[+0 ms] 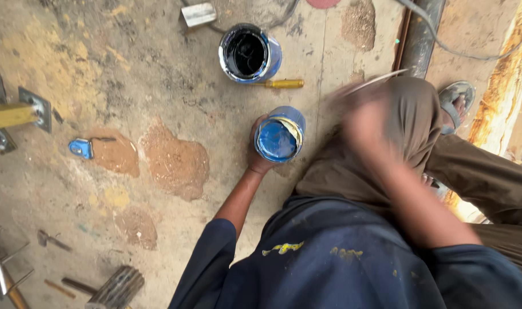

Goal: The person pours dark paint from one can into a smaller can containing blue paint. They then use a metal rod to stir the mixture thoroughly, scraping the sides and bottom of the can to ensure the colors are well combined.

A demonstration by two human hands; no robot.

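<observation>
My left hand is wrapped around a blue tin from its left side. The tin stands on the concrete floor in front of my knees, and its blue lid sits on top with a yellowish rim showing. My right hand is a motion blur above my brown-trousered knee, to the right of the tin and apart from it. A thin pale streak runs up and right from that hand. Whether the hand grips it is lost in the blur.
An open blue tin with black paint inside stands farther away, with a yellow-handled screwdriver beside it. A yellow post on a metal base plate is at left, near a small blue bracket. A dark pipe and my sandalled foot are at right.
</observation>
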